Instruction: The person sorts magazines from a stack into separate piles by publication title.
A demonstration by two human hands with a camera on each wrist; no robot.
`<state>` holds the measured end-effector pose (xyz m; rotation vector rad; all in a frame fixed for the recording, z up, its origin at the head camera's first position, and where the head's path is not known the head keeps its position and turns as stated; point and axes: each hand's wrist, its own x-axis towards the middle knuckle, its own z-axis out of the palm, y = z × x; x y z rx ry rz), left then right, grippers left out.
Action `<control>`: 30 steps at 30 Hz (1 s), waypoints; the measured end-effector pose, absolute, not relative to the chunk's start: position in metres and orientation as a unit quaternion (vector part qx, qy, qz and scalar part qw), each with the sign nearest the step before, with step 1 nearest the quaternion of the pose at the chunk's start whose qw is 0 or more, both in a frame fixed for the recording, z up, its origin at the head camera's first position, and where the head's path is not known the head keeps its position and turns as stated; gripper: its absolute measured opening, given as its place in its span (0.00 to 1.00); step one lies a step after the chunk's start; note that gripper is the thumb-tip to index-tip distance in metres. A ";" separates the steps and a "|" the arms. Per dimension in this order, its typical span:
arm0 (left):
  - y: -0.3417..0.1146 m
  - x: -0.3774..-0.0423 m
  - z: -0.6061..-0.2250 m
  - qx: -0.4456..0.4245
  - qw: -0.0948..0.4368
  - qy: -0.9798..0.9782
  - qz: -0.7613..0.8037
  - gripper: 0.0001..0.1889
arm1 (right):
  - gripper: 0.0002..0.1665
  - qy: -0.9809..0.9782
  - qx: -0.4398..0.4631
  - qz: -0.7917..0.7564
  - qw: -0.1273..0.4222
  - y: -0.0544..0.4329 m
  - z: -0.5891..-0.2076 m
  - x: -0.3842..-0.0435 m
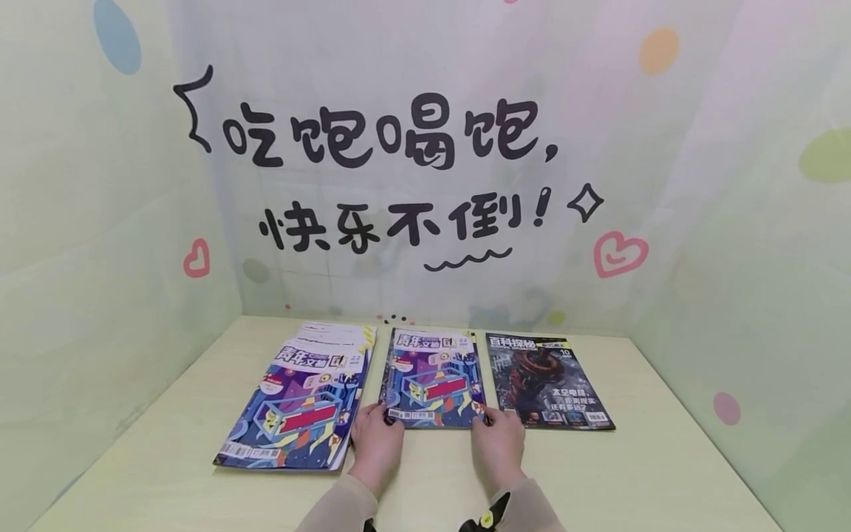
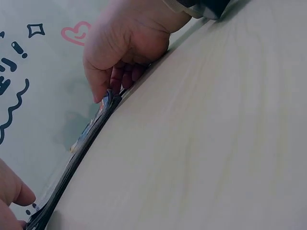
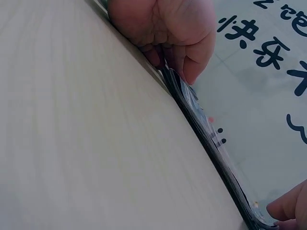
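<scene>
- The middle magazine [image 1: 435,380] lies face up on the table between two neighbours, its near edge toward the person.
- Its cover is purple and blue, with white title characters, a red panel and yellow touches; from the wrist views the edge looks thick, with dark lower layers.
- The left hand [image 1: 377,443] pinches its near left corner, thumb above; the right hand [image 1: 499,443] pinches the near right corner likewise.
- Left of it sits a pile of magazines [image 1: 299,414], slanted, the same cover uppermost; to the right, a dark-covered magazine [image 1: 548,384].
- The table [image 1: 425,495] is pale, faintly wood-grained, enclosed by light fabric walls [image 1: 412,288] with coloured dots, pink hearts and black Chinese lettering.
- Fingers beneath the corners are largely hidden; each wrist view cuts off its own hand; small cover print is unreadable.
</scene>
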<state>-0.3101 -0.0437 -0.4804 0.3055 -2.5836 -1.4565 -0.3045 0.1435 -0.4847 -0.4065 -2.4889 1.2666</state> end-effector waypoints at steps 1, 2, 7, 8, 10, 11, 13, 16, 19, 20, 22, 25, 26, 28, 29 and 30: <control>-0.044 -0.309 -0.481 0.105 0.079 -0.863 -0.487 0.27 | 0.21 -0.865 -0.140 0.453 0.162 0.144 -0.485 -0.304; -0.043 -0.308 -0.481 0.107 0.079 -0.862 -0.489 0.27 | 0.20 -0.860 -0.139 0.464 0.163 0.144 -0.484 -0.303; -0.043 -0.304 -0.481 0.116 0.082 -0.847 -0.512 0.25 | 0.19 -0.842 -0.130 0.495 0.172 0.145 -0.483 -0.300; -0.044 -0.303 -0.481 0.113 0.082 -0.841 -0.523 0.24 | 0.19 -0.841 -0.130 0.495 0.175 0.145 -0.482 -0.300; -0.045 -0.302 -0.481 0.105 0.087 -0.830 -0.540 0.22 | 0.17 -0.839 -0.131 0.497 0.181 0.145 -0.482 -0.300; -0.045 -0.302 -0.481 0.099 0.089 -0.826 -0.548 0.21 | 0.17 -0.837 -0.133 0.498 0.185 0.145 -0.482 -0.300; -0.046 -0.301 -0.481 0.093 0.088 -0.814 -0.566 0.20 | 0.16 -0.833 -0.140 0.500 0.192 0.145 -0.482 -0.300; -0.047 -0.301 -0.483 0.098 0.077 -0.791 -0.599 0.20 | 0.14 -0.826 -0.151 0.506 0.199 0.145 -0.482 -0.300; -0.048 -0.302 -0.485 0.104 0.065 -0.765 -0.632 0.22 | 0.13 -0.818 -0.157 0.517 0.198 0.146 -0.482 -0.300; -0.048 -0.302 -0.486 0.105 0.062 -0.757 -0.641 0.23 | 0.13 -0.815 -0.159 0.522 0.193 0.147 -0.483 -0.300; -0.048 -0.303 -0.486 0.106 0.054 -0.751 -0.649 0.25 | 0.13 -0.809 -0.163 0.534 0.182 0.147 -0.482 -0.300; -0.048 -0.304 -0.485 0.106 0.042 -0.761 -0.639 0.26 | 0.13 -0.799 -0.168 0.552 0.170 0.147 -0.482 -0.300; -0.047 -0.304 -0.485 0.104 0.039 -0.765 -0.635 0.26 | 0.13 -0.794 -0.171 0.560 0.166 0.147 -0.482 -0.300; -0.048 -0.304 -0.484 0.094 0.041 -0.770 -0.630 0.25 | 0.13 -0.782 -0.177 0.576 0.159 0.146 -0.482 -0.299; -0.048 -0.304 -0.485 0.091 0.041 -0.771 -0.628 0.25 | 0.13 -0.775 -0.181 0.584 0.156 0.146 -0.483 -0.300; -0.049 -0.304 -0.485 0.086 0.040 -0.769 -0.633 0.25 | 0.14 -0.768 -0.183 0.594 0.154 0.145 -0.483 -0.300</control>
